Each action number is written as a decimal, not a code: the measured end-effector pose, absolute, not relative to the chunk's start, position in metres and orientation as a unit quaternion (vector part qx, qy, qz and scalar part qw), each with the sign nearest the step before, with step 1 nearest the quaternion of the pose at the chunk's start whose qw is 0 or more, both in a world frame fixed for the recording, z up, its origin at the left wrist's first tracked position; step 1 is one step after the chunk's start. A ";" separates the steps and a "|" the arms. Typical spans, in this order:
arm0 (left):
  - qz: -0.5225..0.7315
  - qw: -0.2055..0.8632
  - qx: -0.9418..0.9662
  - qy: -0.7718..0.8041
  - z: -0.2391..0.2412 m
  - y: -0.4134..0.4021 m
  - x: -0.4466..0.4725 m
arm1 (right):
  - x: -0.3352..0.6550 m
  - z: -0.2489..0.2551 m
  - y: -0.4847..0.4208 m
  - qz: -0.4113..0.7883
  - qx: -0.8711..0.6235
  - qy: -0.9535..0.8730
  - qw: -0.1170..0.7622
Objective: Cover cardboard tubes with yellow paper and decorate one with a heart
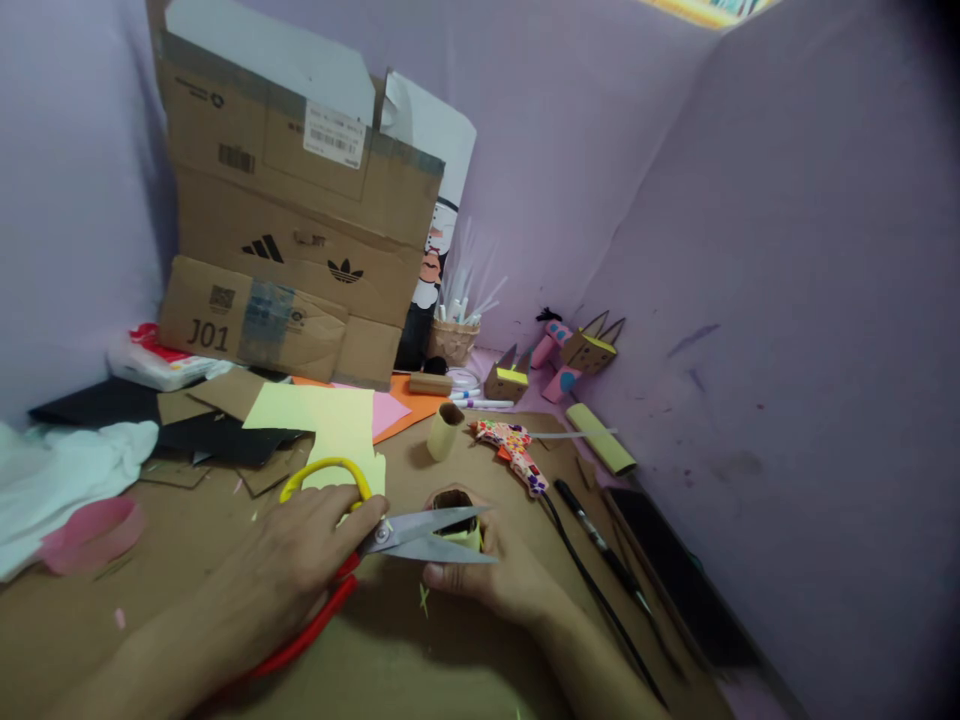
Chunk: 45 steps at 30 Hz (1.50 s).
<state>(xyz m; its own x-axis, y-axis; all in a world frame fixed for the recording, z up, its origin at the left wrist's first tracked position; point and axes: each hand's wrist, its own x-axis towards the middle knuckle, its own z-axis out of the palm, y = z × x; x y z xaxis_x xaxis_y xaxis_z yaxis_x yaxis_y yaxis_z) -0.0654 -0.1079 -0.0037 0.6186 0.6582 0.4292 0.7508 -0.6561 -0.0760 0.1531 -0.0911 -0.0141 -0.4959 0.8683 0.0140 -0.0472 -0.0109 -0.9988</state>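
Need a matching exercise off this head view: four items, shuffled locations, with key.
1. Scissors
2. Tube at the blades
3. Patterned glue gun
4. Pink loop

A. Beside the white cloth
B. In the right hand
C. Right of the standing yellow tube
D. In the left hand

Pairs: 1-D, 2-B, 3-C, 4-A

Our bare left forearm (165, 640) slants up from the lower left corner, and our left hand (322, 540) stands back upward, its fingers bent in a grip and partly hidden underneath. Our left thumb (367, 522) reaches out to the right. Our bare right forearm (592, 645) rises leftward from the bottom edge. Our right hand (487, 555) is cupped in a hold, right thumb (450, 577) on the near side, fingers curving round the far side. The two hands face each other, close together.
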 end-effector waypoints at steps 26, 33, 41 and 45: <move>-0.144 0.058 -0.898 -0.412 -0.006 -0.110 -0.064 | 0.154 -0.009 -0.092 0.591 -0.339 -0.641 0.353; -0.140 0.053 -0.908 -0.392 -0.001 -0.110 -0.065 | 0.153 -0.011 -0.094 0.615 -0.346 -0.612 0.356; -0.148 0.066 -0.914 -0.373 0.002 -0.108 -0.069 | 0.154 -0.010 -0.091 0.593 -0.363 -0.627 0.352; -0.130 0.074 -0.914 -0.377 0.008 -0.110 -0.068 | 0.155 -0.009 -0.092 0.577 -0.361 -0.642 0.353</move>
<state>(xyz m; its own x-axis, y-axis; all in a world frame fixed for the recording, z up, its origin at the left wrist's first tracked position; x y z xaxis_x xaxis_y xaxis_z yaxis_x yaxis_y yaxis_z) -0.0677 -0.1100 0.0080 0.6823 0.6691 0.2947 0.7080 -0.7052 -0.0379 0.1549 -0.0916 -0.0090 -0.4892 0.8714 0.0368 0.0562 0.0736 -0.9957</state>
